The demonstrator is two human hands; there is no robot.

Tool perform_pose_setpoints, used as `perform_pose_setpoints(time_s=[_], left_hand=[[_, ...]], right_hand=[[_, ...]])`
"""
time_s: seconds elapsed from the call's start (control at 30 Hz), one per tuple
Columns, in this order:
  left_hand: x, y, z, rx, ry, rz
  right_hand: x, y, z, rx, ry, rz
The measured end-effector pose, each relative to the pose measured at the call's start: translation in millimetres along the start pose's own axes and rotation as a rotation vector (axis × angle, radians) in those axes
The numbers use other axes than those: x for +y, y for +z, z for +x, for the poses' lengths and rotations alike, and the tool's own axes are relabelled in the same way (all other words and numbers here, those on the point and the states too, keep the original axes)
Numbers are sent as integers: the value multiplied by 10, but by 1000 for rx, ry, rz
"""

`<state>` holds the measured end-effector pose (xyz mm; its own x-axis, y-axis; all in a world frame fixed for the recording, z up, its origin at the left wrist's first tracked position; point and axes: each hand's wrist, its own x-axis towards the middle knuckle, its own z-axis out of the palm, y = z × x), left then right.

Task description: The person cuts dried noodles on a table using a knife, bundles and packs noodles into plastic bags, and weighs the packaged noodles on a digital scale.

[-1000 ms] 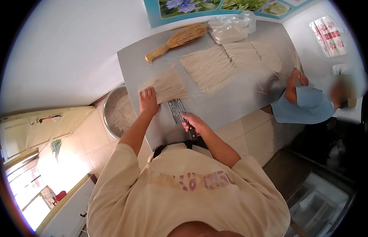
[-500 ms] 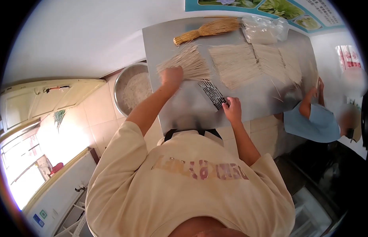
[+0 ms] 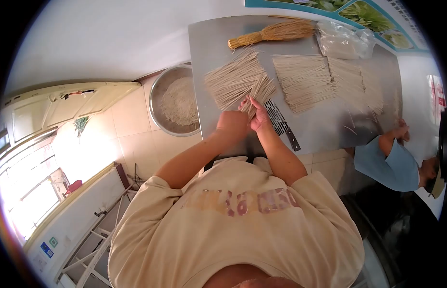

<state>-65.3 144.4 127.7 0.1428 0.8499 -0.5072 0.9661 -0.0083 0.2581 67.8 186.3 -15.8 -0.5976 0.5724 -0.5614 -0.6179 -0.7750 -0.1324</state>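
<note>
My left hand [image 3: 233,123] and my right hand [image 3: 258,115] are close together near the table's front edge, both closed round the lower end of a small bundle of noodles [image 3: 263,90]. The bundle slants up to the right. Behind it a larger spread of dry noodles [image 3: 233,79] lies on the metal table [image 3: 324,132]. Just right of my right hand rests a knife [image 3: 281,122] with a black handle and a dark-patterned blade; neither hand touches its handle. Further right lie more noodle sheets [image 3: 302,81], side by side.
A straw brush [image 3: 271,33] and a clear plastic bag [image 3: 345,41] lie along the back of the table. On the left stands a metal basin [image 3: 158,103] with noodle pieces inside. At the right end a person in blue [image 3: 389,163] has their hands at the table's edge.
My right hand has let go of the knife, which now lies on the table. My left hand has drawn a small bundle toward me, and both hands have come together on it. The view has shifted.
</note>
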Motion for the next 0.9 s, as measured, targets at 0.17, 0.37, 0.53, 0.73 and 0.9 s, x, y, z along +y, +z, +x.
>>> perform_pose_setpoints(time_s=[0.17, 0.37, 0.53, 0.73, 0.9], left_hand=[[-520, 264, 420, 43, -145, -340], [-575, 297, 1249, -469, 83, -518], [-679, 177, 1814, -601, 64, -758], [-731, 138, 1545, -560, -38, -1179], [-80, 93, 499, -260, 241, -1561]], right_hand=[[-107, -59, -102, 130, 1, -35], [-269, -59, -284, 218, 114, -69], [-439, -128, -694, 176, 193, -201], [-393, -98, -900, 202, 148, -357], [-159, 321, -985, 112, -207, -632]])
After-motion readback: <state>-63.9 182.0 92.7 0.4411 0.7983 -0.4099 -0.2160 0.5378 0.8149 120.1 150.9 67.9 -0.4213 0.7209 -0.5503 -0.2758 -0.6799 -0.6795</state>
